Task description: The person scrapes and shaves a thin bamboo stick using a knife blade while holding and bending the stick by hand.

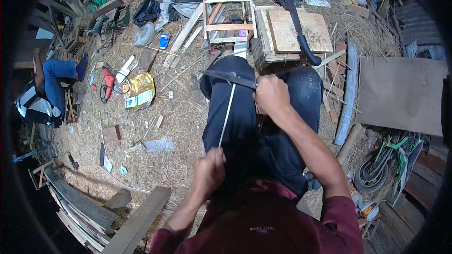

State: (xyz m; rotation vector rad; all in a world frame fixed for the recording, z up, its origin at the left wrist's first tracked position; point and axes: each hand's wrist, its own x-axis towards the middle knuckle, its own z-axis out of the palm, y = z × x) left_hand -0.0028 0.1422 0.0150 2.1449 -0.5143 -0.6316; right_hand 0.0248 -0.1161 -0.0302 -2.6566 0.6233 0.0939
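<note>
My right hand (pixel 273 95) is closed around the handle of a knife. The dark knife blade (pixel 226 76) points left above my thigh, crossing the upper end of a thin pale stick (pixel 227 117). Below it, my left hand (pixel 210 171) pinches the stick's lower end, and the stick slants up over my dark trousers. Blade and stick appear to touch near the stick's tip, where a small curl or sliver seems to show.
Beyond my knees stand a wooden frame (pixel 229 27) and a box with a board (pixel 301 30), on which a black-handled machete (pixel 303 42) lies. A seated person (pixel 56 82) is at far left. A red power tool (pixel 108 82) and yellow packet (pixel 140 89) lie on the shaving-strewn ground.
</note>
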